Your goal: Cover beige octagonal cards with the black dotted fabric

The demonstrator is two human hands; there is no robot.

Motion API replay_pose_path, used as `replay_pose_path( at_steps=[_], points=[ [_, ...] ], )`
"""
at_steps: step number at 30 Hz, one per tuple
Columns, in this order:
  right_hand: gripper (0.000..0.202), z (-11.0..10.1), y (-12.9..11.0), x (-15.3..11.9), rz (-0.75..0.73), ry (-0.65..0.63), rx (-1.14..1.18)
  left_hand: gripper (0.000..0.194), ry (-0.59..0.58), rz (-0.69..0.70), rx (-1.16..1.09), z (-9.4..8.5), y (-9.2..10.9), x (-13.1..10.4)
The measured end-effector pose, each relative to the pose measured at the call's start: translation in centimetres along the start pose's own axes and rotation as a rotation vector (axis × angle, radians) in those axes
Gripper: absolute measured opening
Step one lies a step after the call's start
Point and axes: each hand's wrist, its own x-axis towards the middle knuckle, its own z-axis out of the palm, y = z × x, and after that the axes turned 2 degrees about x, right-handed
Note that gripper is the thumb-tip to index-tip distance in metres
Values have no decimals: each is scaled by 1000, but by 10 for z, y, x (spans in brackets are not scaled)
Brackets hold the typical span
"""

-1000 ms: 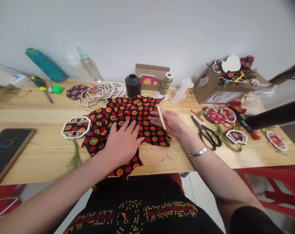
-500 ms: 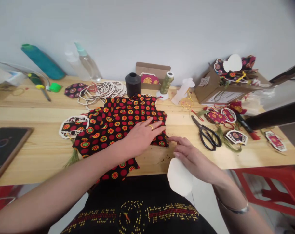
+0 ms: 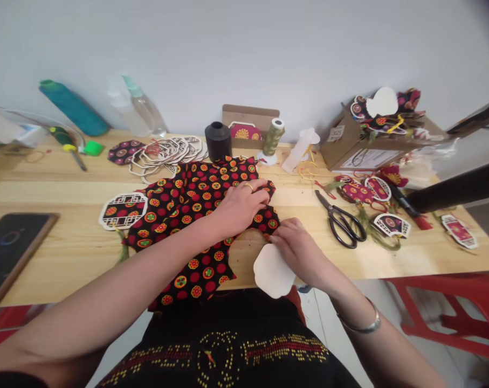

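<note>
A black cloth (image 3: pixel 195 207) printed with red dots and orange flowers is spread over the table, its ragged lower part hanging past the front edge. My left hand (image 3: pixel 244 207) rests on its right side, fingers bent and gripping the fabric. Between the thumb and fingers of my right hand (image 3: pixel 298 248) is a white scalloped card (image 3: pixel 273 272), held low at the table's front edge. The right fingertips also touch the cloth's lower right corner. Just right of that hand lie black-handled scissors (image 3: pixel 343 221), blades apart.
A lattice-framed ornament (image 3: pixel 123 210) and a phone (image 3: pixel 15 253) lie left. Behind the cloth are stacked wooden frames (image 3: pixel 167 153), a black thread cone (image 3: pixel 218 141) and a green spool (image 3: pixel 273 137). A cardboard box (image 3: pixel 349 143) and a black pole (image 3: pixel 462 188) stand right.
My right hand has moved left with the white card, up to the cloth's corner. My left hand's fingers have gone from flat to bent, and the cloth's lower right edge has shifted upward.
</note>
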Motion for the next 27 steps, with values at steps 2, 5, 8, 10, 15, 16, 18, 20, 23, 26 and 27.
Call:
replay_pose_path(
  at_steps=[2, 5, 8, 10, 15, 16, 18, 20, 23, 26, 27],
  points=[
    [29, -5, -3, -6, 96, -58, 134, 18, -1, 7, 4, 1, 1, 0],
    [31, -18, -8, -21, 261, -212, 325, 20, -29, 31, 32, 9, 3, 0],
    [33, -31, -9, -34, 313, -368, 449, 21, -38, 69, 26, 19, 5, -1],
    [35, -39, -4, -39, 365, -385, 523, 23, -60, 110, 7, 23, 6, -3],
    [39, -49, 17, -33, 470, 103, 737, 41, -11, 74, 118, 11, 12, -24],
    [40, -49, 20, -29, 457, 223, 746, 40, -7, 67, 127, 8, 13, -31],
    [39, -46, 22, -19, 448, 349, 730, 34, 7, 42, 146, 7, 16, -46],
    [37, -41, 19, -7, 456, 347, 722, 30, 11, 51, 155, 12, 17, -60],
    [38, -32, 10, 12, 455, 289, 799, 35, 32, 35, 161, 25, 15, -76],
    [34, -23, 0, 32, 429, 261, 885, 37, -13, 105, 177, 32, 10, -85],
    [32, -20, -3, 39, 415, 256, 886, 39, -37, 128, 180, 31, 9, -87]
  ],
)
